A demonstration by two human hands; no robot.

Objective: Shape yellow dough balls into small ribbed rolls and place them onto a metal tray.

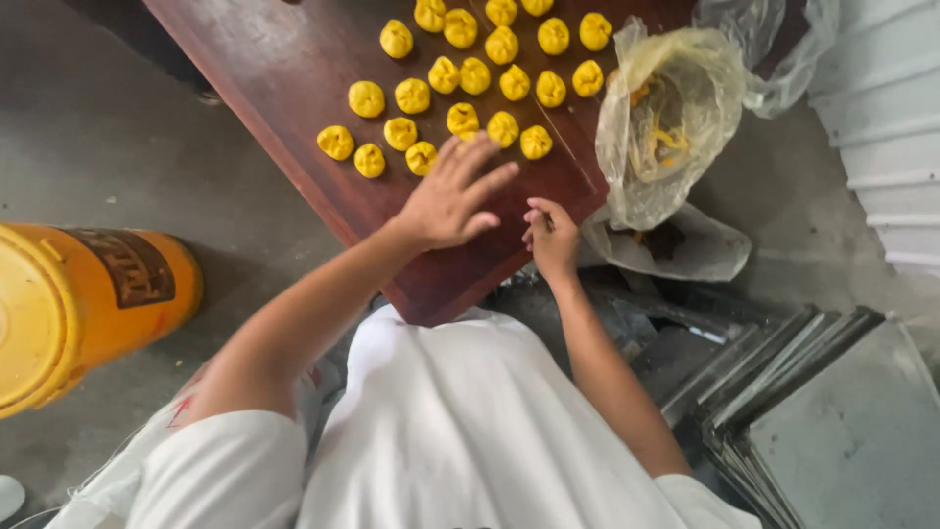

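Observation:
Several small yellow dumplings point(412, 96) lie in rows on a dark red-brown wooden board point(284, 78). My left hand point(452, 196) rests flat on the board with fingers spread, its fingertips just below the nearest row of dumplings. Beside it, my right hand point(552, 235) hovers over the board's near right edge with its fingers curled together; I cannot see anything in it. A crumpled clear plastic bag point(666, 118) with yellow residue inside sits at the board's right edge, close to my right hand.
A yellow bucket point(78, 304) lies on its side on the grey concrete floor at the left. Stacked flat metal trays point(813, 411) sit at the lower right. A second plastic bag point(685, 250) lies under the first. White corrugated panels point(891, 127) stand at the far right.

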